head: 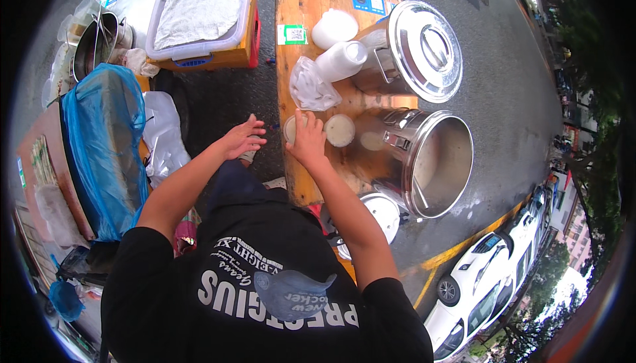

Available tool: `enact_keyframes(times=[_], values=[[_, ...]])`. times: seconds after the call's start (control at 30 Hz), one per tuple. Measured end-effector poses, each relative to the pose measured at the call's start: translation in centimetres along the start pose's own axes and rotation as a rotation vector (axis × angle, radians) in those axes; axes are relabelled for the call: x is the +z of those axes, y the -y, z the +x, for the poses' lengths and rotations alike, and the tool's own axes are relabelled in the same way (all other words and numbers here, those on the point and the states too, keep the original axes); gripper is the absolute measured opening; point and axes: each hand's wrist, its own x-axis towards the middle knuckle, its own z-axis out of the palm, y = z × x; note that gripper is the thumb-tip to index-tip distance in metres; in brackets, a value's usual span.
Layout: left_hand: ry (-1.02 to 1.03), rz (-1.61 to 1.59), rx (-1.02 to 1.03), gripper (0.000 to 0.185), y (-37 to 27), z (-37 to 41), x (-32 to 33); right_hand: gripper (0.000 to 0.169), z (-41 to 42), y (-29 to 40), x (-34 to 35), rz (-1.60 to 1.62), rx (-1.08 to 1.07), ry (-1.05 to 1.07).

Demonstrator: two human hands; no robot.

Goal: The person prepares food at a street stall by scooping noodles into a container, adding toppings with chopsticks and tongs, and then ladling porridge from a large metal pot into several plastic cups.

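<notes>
My right hand (309,140) spans a pale-filled plastic cup (289,127) at the left edge of the wooden table (308,179), thumb at its near rim and fingertips at the far side. The hand hides part of that cup. A second round cup (340,130) of whitish liquid stands just right of my fingers. My left hand (243,139) hovers off the table's left edge, fingers apart, holding nothing. Beyond the cups lie a crumpled clear plastic bag (310,87) and a stack of white cups (343,60) on its side.
An uncovered steel pot (442,164) with a utensil handle inside stands on the right; a lidded steel pot (425,50) is behind it. White containers (335,28) sit farther back. To the left are a cloth-topped plastic bin (198,10) and a blue plastic-covered object (107,149).
</notes>
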Motion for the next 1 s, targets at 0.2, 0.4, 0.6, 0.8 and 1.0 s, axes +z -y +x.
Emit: enact_keyframes(times=[0.2, 0.4, 0.6, 0.8, 1.0], values=[[-0.100, 0.025, 0.005, 0.090, -1.1, -4.4, -2.3, 0.111, 1.3, -1.0, 1.4, 0.002, 0.055, 0.082], [-0.255, 0.412, 0.193, 0.044, -7.1, -2.3, 3.5, 0.107, -0.6, -1.0, 0.9, 0.058, 0.045, -0.045], [-0.247, 1.156, 0.942, 0.046, -16.0, 6.2, 14.0, 0.064, -8.1, -1.6, 1.2, 0.334, 0.021, -0.195], [-0.261, 1.639, 1.158, 0.066, -20.0, 11.8, 24.1, 0.041, -18.5, -4.6, 3.1, 0.511, 0.213, -0.271], [-0.186, 1.675, 1.041, 0.073, -21.4, 14.5, 25.1, 0.031, -25.7, -6.5, 1.3, 0.666, 0.455, -0.374]])
